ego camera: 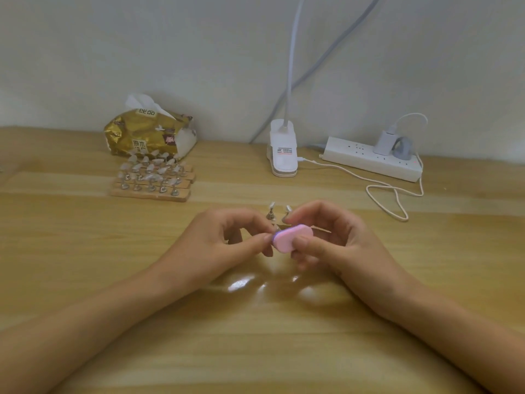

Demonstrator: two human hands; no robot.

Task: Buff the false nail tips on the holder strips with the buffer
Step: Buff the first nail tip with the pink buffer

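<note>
A pink oval buffer point(292, 238) with a purple edge is pinched between thumb and fingers of my right hand point(335, 240) at the table's middle. My left hand point(233, 237) pinches a small stand with a nail tip right beside the buffer's left end; the tip itself is mostly hidden by my fingers. Behind my hands, two clear nail tips on metal stands point(272, 211) stick up from a holder strip that my hands largely cover. Several more wooden holder strips point(150, 182) full of clear tips lie at the back left.
A gold tissue pack point(147, 135) sits behind the strips. A white clip lamp base point(282, 152) stands at the back centre, and a white power strip point(372, 160) with a charger lies at the back right. A white cable point(397, 200) loops over the wooden table point(255, 336).
</note>
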